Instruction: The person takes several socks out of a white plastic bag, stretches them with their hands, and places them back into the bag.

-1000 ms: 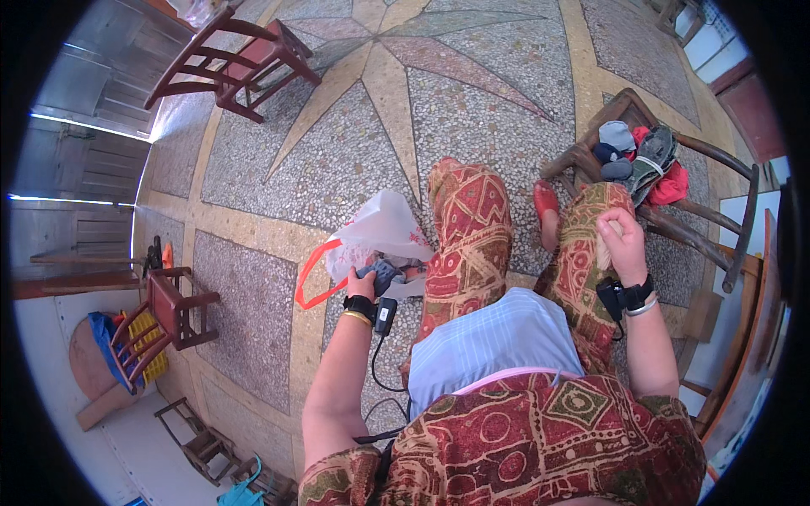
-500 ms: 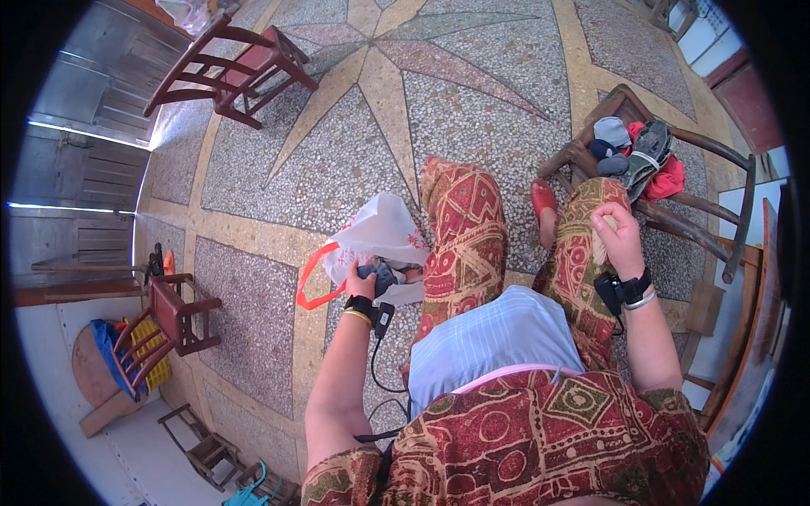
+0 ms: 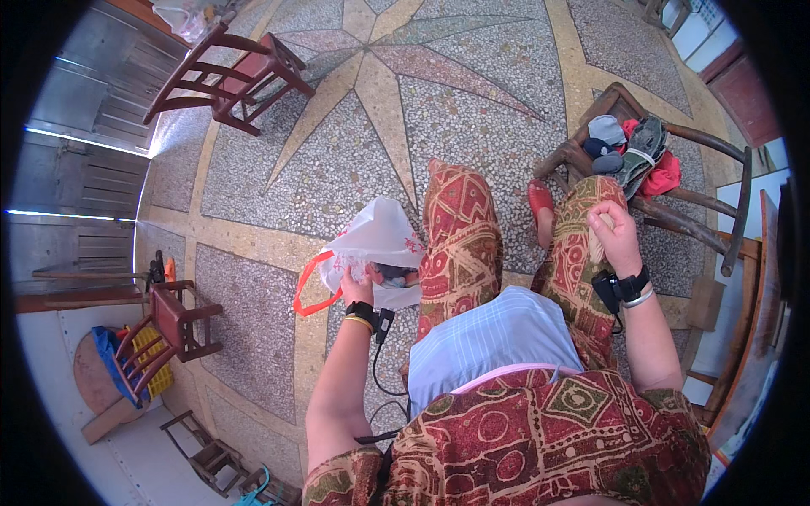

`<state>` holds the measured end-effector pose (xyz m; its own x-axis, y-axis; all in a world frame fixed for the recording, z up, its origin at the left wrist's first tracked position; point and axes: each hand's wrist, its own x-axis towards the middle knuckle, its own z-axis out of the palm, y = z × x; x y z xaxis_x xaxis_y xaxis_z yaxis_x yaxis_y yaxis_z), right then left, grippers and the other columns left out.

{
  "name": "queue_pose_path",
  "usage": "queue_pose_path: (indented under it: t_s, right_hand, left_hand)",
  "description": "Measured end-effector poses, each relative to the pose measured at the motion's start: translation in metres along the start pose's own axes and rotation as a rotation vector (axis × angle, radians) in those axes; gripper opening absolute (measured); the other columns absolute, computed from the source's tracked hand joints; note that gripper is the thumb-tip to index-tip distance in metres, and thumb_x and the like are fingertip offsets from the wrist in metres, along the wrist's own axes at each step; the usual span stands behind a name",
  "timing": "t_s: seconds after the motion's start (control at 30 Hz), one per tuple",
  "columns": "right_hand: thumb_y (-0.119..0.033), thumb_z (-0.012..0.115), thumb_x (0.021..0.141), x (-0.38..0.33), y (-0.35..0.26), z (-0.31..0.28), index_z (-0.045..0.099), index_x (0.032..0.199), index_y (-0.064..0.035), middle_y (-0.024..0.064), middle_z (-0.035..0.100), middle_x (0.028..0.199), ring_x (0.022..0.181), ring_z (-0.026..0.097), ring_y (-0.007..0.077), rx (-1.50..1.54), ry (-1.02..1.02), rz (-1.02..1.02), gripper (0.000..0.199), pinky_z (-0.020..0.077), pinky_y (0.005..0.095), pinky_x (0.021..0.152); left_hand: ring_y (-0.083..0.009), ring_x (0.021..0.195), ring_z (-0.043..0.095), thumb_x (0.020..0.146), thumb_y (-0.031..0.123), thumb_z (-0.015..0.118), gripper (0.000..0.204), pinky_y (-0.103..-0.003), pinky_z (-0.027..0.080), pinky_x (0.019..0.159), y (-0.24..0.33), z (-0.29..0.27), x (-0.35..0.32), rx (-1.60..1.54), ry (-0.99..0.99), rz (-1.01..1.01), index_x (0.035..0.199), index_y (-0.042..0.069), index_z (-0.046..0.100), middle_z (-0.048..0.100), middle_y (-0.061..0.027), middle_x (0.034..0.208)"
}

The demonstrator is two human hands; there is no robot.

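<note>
My left hand (image 3: pixel 358 285) is at the near side of a white translucent plastic bag (image 3: pixel 381 226) with red print and an orange-red handle (image 3: pixel 305 291). Its thumb and fingers close on the bag's near edge, partly veiled by plastic. Inside the bag's mouth, right beside that hand, lies a dark bundle of cloth (image 3: pixel 395 273). My right hand (image 3: pixel 618 240) rests over my right knee, its fingers curled into a fist. Something tan shows under the curled fingers, too little of it to name. A blue checked cloth (image 3: pixel 494 346) lies across my lap.
On a wooden armchair (image 3: pixel 654 207) at the right sit a grey rolled bundle (image 3: pixel 606 129), a dark green garment (image 3: pixel 645 148) and red cloth (image 3: pixel 663 174). Red-brown chairs (image 3: pixel 253 76) stand at the far left and near left (image 3: pixel 175 323). A cable hangs by my left wrist.
The dark bundle that was in my left fingers now lies in the bag, out of their hold. My left hand has shifted slightly left. The right fist stays over the knee.
</note>
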<state>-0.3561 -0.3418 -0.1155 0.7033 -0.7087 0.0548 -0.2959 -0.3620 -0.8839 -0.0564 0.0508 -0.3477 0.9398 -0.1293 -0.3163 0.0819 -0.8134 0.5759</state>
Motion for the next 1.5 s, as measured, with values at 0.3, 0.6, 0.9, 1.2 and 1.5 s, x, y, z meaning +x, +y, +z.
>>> queue_pose_path:
  t_s: [0.3,0.6,0.9,1.2,1.5]
  right_hand:
    - [-0.014,0.051,0.088,-0.009,-0.026,-0.006,0.049,0.116,-0.0009,0.01,0.058,0.107,0.099,0.056,0.0157,0.959,-0.178,0.369,0.031,0.0459,0.029,0.086]
    - [-0.005,0.05,0.087,-0.031,-0.09,0.008,0.041,0.124,0.0003,0.012,0.054,0.117,0.108,0.053,0.0183,0.921,-0.344,0.107,0.038,0.0421,0.0317,0.094]
    - [-0.009,0.054,0.089,-0.047,-0.099,0.047,0.04,0.126,0.0003,0.0104,0.053,0.119,0.108,0.053,0.0159,0.793,-0.417,0.085,0.041,0.0421,0.0303,0.093]
    - [-0.016,0.058,0.088,-0.044,-0.086,0.042,0.039,0.128,0.0002,0.0075,0.054,0.113,0.102,0.053,0.0123,0.776,-0.53,0.317,0.047,0.0446,0.0264,0.087]
    - [-0.003,0.064,0.079,-0.04,-0.092,0.048,0.042,0.13,-0.0058,0.0092,0.044,0.122,0.106,0.051,0.0178,0.284,-0.333,-0.332,0.055,0.0435,0.0283,0.09]
  left_hand:
    - [-0.0105,0.064,0.057,0.087,0.013,0.056,0.034,-0.022,0.044,0.047,0.178,-0.074,-0.068,-0.775,-0.421,0.114,0.12,0.007,0.051,0.062,-0.0063,0.089]
    - [-0.0181,0.099,0.058,0.087,0.011,0.058,0.034,-0.032,0.046,0.087,0.301,-0.099,-0.17,-0.702,-1.228,0.452,0.119,0.001,0.048,0.058,-0.0093,0.112]
    - [-0.0144,0.101,0.055,0.086,0.012,0.062,0.036,-0.028,0.045,0.087,0.284,-0.081,-0.179,-0.571,-1.164,0.458,0.118,0.0,0.049,0.058,-0.0051,0.109]
    - [-0.0187,0.109,0.053,0.09,0.023,0.054,0.046,-0.033,0.043,0.091,0.273,-0.08,-0.172,-0.92,-1.226,0.2,0.128,-0.001,0.043,0.054,-0.0095,0.12]
    - [-0.018,0.098,0.059,0.094,0.029,0.047,0.043,-0.032,0.053,0.076,0.277,-0.082,-0.168,-0.962,-1.164,0.04,0.127,0.002,0.043,0.057,-0.0084,0.114]
